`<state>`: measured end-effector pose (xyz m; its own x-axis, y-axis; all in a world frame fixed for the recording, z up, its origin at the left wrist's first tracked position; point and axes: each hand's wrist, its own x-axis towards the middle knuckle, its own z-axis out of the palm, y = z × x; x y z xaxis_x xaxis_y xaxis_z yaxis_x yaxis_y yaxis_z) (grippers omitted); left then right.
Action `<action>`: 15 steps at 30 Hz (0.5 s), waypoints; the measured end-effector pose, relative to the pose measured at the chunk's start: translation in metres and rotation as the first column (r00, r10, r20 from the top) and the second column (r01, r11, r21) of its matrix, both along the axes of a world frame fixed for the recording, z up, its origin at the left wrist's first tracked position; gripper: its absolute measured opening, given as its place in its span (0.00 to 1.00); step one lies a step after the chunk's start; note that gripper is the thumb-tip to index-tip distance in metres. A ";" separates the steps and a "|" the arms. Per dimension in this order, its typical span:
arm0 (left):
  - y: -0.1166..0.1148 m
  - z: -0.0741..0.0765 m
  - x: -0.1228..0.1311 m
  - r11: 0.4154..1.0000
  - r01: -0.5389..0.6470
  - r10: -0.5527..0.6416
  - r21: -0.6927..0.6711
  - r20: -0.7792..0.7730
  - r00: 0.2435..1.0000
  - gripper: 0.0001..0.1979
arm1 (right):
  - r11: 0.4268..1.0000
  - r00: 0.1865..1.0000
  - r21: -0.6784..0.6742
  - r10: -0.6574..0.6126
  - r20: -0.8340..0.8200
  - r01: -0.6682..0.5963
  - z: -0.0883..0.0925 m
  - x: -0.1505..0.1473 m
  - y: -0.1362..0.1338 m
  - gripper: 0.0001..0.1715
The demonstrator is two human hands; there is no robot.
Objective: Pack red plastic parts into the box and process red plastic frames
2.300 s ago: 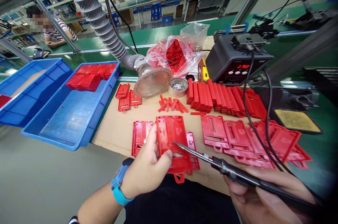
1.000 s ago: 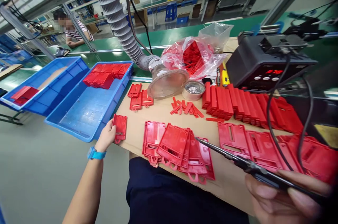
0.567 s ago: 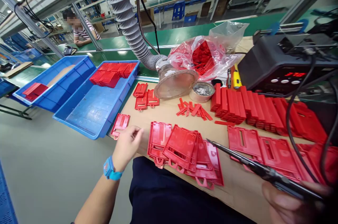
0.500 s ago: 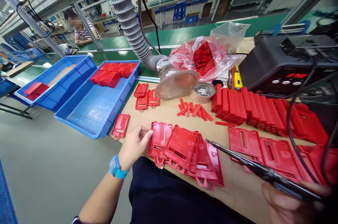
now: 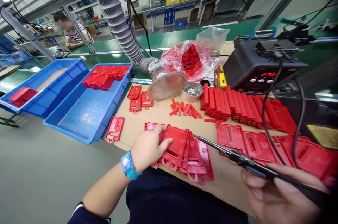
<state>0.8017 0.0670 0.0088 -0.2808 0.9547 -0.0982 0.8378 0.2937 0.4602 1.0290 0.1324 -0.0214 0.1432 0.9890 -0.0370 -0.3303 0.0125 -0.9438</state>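
Observation:
My left hand [image 5: 149, 148] reaches over the left end of a fanned row of red plastic plates [image 5: 176, 141]. Its thumb is spread away from the fingers, and the thumb tip meets or hovers over one plate. Part of the leftmost plate is hidden under this hand. In my right hand [image 5: 280, 188] is a black soldering iron [image 5: 245, 160], held like a pen. Its thin tip points left, near the upper edge of the fanned plates. Single red plates [image 5: 114, 129] lie to the left. A pile of small red strips [image 5: 185, 108] lies beyond the row.
A fume hose hood [image 5: 167, 85] hangs over the bench beside a round tin [image 5: 192, 92]. Stacked red parts [image 5: 219, 104] stand before the soldering station [image 5: 264, 65]. Blue bins [image 5: 79, 111] are at left, a bag of red pieces [image 5: 190, 58] behind. A person [image 5: 71, 32] sits far left.
My left hand has moved right from the leftmost plate's edge to lie over the plates, its thumb spreading. The view has shifted, and more of my right hand shows with the soldering iron.

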 end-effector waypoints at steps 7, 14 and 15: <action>0.002 -0.008 -0.001 0.994 -0.110 0.099 -0.010 0.522 0.847 0.28 | 0.998 1.000 -0.058 0.025 0.012 -0.024 0.016 -0.010 -0.002 0.10; -0.003 -0.017 0.017 0.954 -0.296 0.121 0.047 0.843 0.525 0.23 | 0.984 0.983 -0.047 0.176 0.056 -0.173 0.014 -0.009 -0.009 0.09; -0.003 -0.017 0.019 0.952 -0.300 0.109 0.057 0.855 0.507 0.23 | 0.983 0.982 -0.043 0.180 0.064 -0.177 0.013 -0.009 -0.010 0.09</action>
<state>0.8209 0.0638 -0.0084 -0.3499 0.9066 -0.2360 -0.0348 0.2392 0.9703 1.0203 0.1225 -0.0087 -0.0323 0.9970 -0.0706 -0.2599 -0.0766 -0.9626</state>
